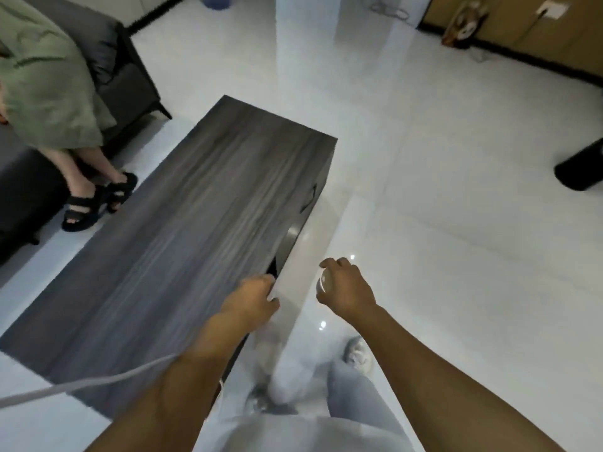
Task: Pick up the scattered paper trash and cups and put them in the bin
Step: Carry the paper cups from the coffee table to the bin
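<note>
Cup point(325, 282) white, round-rimmed, gripped in right hand point(347, 287).

Right hand: my right hand point(347, 285) grips a white cup point(323, 283).
Left hand: my left hand point(253, 296) is curled, contents unclear.
Bin: black bin point(582, 168) far right.

A glossy white tiled floor point(440, 190) fills most of the frame, catching pale reflections of light. A long rectangular table point(182, 243) of dark grey wood grain runs diagonally through the centre. A dark grey upholstered sofa point(127, 66) sits in the upper left. Tan wooden wall panelling point(522, 24) with a black skirting board crosses the upper right.
</note>
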{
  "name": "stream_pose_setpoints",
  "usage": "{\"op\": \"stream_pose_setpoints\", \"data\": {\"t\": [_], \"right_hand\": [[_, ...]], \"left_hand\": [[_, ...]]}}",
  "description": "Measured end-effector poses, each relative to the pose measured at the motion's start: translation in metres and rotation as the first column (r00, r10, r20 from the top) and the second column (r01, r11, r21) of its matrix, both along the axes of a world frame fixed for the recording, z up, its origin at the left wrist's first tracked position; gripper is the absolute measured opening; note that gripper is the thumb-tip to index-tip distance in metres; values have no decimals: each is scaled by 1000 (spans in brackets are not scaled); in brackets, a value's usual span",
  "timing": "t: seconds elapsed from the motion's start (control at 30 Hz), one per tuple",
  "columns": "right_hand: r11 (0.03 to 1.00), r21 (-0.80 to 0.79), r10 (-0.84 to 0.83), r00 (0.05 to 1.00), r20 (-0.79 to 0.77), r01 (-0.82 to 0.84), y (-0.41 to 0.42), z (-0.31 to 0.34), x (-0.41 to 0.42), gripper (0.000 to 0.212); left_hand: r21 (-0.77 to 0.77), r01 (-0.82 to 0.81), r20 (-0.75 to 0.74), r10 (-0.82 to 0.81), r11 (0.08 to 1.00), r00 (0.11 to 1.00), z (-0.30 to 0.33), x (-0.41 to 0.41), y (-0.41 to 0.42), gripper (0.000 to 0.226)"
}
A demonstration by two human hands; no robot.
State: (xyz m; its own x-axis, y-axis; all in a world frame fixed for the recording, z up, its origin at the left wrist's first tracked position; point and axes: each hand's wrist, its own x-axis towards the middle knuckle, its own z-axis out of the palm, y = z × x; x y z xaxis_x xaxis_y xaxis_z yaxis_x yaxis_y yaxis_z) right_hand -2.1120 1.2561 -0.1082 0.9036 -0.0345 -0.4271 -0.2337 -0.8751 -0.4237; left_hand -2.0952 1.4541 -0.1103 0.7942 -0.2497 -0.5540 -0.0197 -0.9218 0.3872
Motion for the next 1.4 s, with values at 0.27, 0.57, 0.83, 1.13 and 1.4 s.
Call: {"op": "stream_pose_setpoints", "data": {"t": [0.27, 0.57, 0.83, 1.13, 1.4], "right_hand": [[947, -35, -319, 948, 14, 319, -247, 15, -6, 60], [831, -46, -552, 833, 49, 554, -473, 26, -3, 61], [684, -45, -725, 686, 57, 728, -643, 19, 41, 62], [570, -29, -820, 571, 46, 821, -813, 39, 133, 61], [532, -36, -846, 533, 32, 846, -969, 39, 172, 60]], "left_hand": [[-24, 335, 61, -333, 942, 941, 21, 67, -270, 52], [-52, 568, 112, -561, 821, 820, 32, 106, -533, 48], [-54, 742, 127, -732, 668, 669, 31, 186, -730, 49], [-45, 816, 157, -802, 577, 576, 50, 293, -920, 49], [-36, 844, 148, -832, 536, 535, 46, 341, -1080, 49]]}}
